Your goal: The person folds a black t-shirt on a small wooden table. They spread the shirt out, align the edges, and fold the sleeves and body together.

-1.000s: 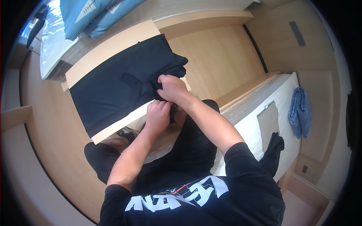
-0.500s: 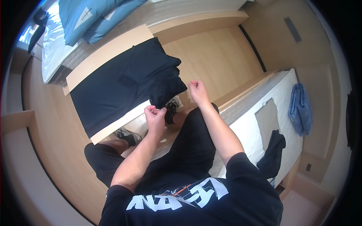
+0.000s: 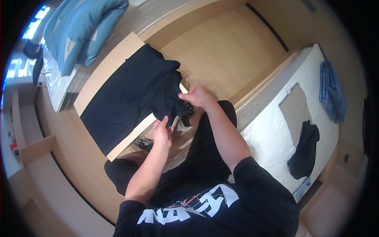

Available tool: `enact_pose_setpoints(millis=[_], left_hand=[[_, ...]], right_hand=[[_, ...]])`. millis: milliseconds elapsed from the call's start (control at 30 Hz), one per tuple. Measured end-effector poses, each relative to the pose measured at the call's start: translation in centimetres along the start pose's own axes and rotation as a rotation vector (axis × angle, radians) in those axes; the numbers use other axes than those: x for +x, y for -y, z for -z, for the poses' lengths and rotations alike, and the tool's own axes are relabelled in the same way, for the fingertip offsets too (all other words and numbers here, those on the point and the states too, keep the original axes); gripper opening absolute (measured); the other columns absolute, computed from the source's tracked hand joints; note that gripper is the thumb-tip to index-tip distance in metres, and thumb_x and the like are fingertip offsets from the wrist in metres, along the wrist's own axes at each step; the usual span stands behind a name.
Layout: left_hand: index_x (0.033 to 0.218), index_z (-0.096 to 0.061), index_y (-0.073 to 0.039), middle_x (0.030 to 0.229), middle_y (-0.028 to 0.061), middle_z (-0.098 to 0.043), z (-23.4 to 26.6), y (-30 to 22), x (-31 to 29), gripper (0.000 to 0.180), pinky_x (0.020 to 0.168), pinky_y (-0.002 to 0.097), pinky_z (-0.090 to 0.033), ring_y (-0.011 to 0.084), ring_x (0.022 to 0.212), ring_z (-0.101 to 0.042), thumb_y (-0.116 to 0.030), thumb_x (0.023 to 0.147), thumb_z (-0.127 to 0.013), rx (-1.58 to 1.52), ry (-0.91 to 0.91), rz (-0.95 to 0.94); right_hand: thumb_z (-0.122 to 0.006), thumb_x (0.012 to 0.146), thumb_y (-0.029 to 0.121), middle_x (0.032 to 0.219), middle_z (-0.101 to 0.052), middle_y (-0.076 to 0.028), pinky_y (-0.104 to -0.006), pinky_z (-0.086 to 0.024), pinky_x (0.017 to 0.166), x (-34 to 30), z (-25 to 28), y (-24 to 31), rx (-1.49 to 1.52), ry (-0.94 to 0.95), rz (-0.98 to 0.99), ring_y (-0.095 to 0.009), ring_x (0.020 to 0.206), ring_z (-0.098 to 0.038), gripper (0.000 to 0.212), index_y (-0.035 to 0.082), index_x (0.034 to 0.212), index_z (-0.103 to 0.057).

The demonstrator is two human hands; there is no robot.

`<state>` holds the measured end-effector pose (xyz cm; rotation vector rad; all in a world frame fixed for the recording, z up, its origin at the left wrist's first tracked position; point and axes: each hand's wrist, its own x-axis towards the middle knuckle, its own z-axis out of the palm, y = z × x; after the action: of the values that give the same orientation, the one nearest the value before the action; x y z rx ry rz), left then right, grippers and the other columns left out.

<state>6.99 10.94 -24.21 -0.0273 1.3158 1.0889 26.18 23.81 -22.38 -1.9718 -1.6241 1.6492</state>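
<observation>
A black cloth garment [image 3: 126, 87] lies spread over a light wooden board [image 3: 87, 96] in front of me, its side nearest my hands bunched and crumpled. At the garment's near edge is my left hand [image 3: 162, 134], fingertips raised against the dark cloth and fingers a little apart. My right hand [image 3: 198, 96] reaches in from the right, thumb side stretched toward the bunched edge. Its outstretched tip comes up to the cloth; whether it touches cannot be told. Neither hand visibly grips the fabric.
A plastic-wrapped mattress [image 3: 260, 130] on my right carries a grey-brown flat piece [image 3: 294, 112], a dark cloth [image 3: 304, 152] and a folded blue textile [image 3: 331, 91]. Blue bedding [image 3: 83, 35] lies on a bed at far left. My shoes show beneath the board.
My right hand has moved left to the bunched edge and loosened from its closed shape. The left hand's pinch has opened. The view has turned somewhat, and the bunched cloth has shifted slightly.
</observation>
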Motion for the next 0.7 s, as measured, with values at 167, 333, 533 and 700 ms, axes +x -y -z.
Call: enact_pose_setpoints(millis=[167,333,533,700], left_hand=[[0.086,-0.054,-0.018,0.091,-0.0047,-0.064,0.2,-0.6,-1.7,0.014,0.072,0.0376,-0.045,0.0129,0.082,-0.055,-0.015,0.091,-0.066,0.028,-0.053,-0.063],[0.089,-0.059,-0.013,0.093,0.0011,-0.068,0.1,-2.5,-2.6,0.007,0.074,0.0353,-0.053,0.0146,0.082,-0.062,-0.008,0.091,-0.064,-0.045,0.083,-0.096],[0.094,-0.064,-0.012,0.092,0.0006,-0.068,0.5,-1.5,-1.5,0.006,0.069,0.0300,-0.052,0.0140,0.077,-0.062,-0.007,0.090,-0.065,0.042,0.087,-0.032],[0.096,-0.063,-0.013,0.095,-0.0020,-0.067,0.0,-1.0,-1.1,0.012,0.066,0.0302,-0.049,0.0134,0.080,-0.060,-0.010,0.087,-0.070,0.077,0.034,0.035]], right_hand=[[-0.076,0.076,0.045,0.082,-0.069,-0.017,-0.0376,-0.053,0.072,5.5,-1.0,0.2,0.209,-0.284,0.126,-0.028,0.078,-0.068,0.048,0.000,0.088,-0.066],[-0.071,0.083,0.023,0.087,-0.071,-0.014,-0.0357,-0.052,0.076,7.1,-2.4,-0.1,0.598,-0.476,0.188,-0.027,0.080,-0.068,0.027,-0.001,0.095,-0.067],[-0.070,0.079,0.013,0.093,-0.071,-0.015,-0.0337,-0.052,0.078,8.4,-1.9,-2.4,0.658,-0.339,0.122,-0.024,0.087,-0.067,0.029,-0.003,0.104,-0.066],[-0.065,0.077,0.005,0.090,-0.067,-0.011,-0.0326,-0.051,0.077,6.5,-1.8,0.0,0.946,-0.326,0.013,-0.021,0.088,-0.063,0.024,0.000,0.101,-0.066]])
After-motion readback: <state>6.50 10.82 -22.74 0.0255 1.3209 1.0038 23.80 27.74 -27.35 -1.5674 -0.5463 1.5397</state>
